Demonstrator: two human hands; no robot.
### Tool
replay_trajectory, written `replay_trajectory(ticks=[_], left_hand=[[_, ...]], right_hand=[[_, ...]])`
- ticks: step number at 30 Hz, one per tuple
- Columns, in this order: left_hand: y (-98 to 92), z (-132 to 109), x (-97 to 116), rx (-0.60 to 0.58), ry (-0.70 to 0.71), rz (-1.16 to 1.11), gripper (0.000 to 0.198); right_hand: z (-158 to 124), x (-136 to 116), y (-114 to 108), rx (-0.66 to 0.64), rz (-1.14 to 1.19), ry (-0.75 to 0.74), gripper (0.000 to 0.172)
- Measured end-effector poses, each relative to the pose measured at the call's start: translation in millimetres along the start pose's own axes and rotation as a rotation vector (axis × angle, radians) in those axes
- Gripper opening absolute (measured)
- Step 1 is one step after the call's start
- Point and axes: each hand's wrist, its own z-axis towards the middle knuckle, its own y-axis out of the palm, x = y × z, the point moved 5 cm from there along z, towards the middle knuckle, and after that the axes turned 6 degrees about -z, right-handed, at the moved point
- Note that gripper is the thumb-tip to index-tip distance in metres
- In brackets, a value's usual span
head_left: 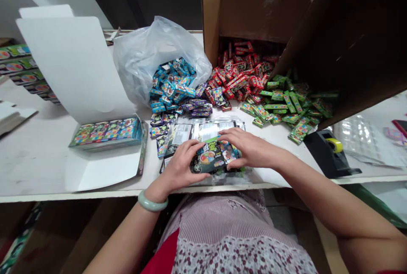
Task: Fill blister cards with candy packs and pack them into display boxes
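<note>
My left hand (182,164) grips the left end of a black printed pack (208,156) with colourful cartoon pictures, its thumb along the lower edge. On the right end of the same pack, my right hand (246,149) has its fingers over the top edge and its thumb below. The pack is held just above flat clear plastic sleeves with dark printed cards (181,133). Close behind lie small purple boxes (199,108). An open white carton (104,176) to the left holds a row of small printed boxes (108,132).
Blue boxes (173,83) spill from a clear plastic bag (136,60). Red boxes (238,79) spill from a cardboard box (254,11), with green boxes (286,104) beside them. A black tape dispenser (327,159) stands right, and stacked printed cartons (25,70) stand far left.
</note>
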Motion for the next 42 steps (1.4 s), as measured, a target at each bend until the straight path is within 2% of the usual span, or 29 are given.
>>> replay_trajectory(ticks=[2, 4, 7, 10, 13, 16, 18, 22, 26, 32, 34, 38, 42], left_hand=[[1.7, -0.1, 0.0, 0.009, -0.003, 0.010, 0.080], [1.6, -0.9, 0.8, 0.043, -0.012, 0.047, 0.081], [-2.6, -1.6, 7.4, 0.146, -0.022, 0.136, 0.081], [-5.8, 2.0, 18.7, 0.217, -0.043, 0.155, 0.084], [-3.7, 8.7, 23.7, 0.239, -0.149, -0.075, 0.070], [9.4, 10.3, 20.9, 0.262, -0.289, -0.509, 0.044], [22.6, 5.8, 18.4, 0.284, -0.353, -0.727, 0.043], [44.1, -14.5, 14.7, 0.328, -0.436, -0.896, 0.050], [50.4, -30.4, 15.3, 0.308, -0.454, -1.001, 0.061], [49.6, -33.7, 16.1, 0.212, -0.416, -1.085, 0.059], [45.9, -32.8, 16.6, 0.179, -0.373, -1.065, 0.056], [33.3, -28.5, 17.4, 0.117, -0.313, -0.958, 0.050], [24.5, -23.6, 18.6, 0.074, -0.279, -0.847, 0.058]], right_hand=[[0.1, 0.4, 4.1, 0.016, 0.071, 0.015, 0.086], [-2.8, 1.7, 7.7, 0.107, 0.132, 0.088, 0.089], [-11.6, 3.0, 17.6, 0.295, 0.241, 0.294, 0.062], [-14.4, -0.4, 34.4, 0.322, 0.516, 0.430, 0.047], [-10.5, -2.7, 29.4, 0.382, 0.660, 0.440, 0.036], [-7.2, -2.7, 8.4, 0.430, 0.496, 0.378, 0.028], [-6.8, -2.4, 2.9, 0.374, 0.379, 0.354, 0.027], [-11.8, -2.3, 15.4, 0.246, 0.344, 0.346, 0.023], [-17.0, -6.5, 28.6, 0.170, 0.395, 0.321, 0.018], [-19.8, -11.8, 31.0, 0.135, 0.449, 0.301, 0.014], [-21.4, -13.8, 32.5, 0.159, 0.477, 0.311, 0.012], [-25.6, -18.3, 35.7, 0.298, 0.464, 0.339, 0.017], [-28.2, -20.7, 43.7, 0.341, 0.494, 0.372, 0.025]])
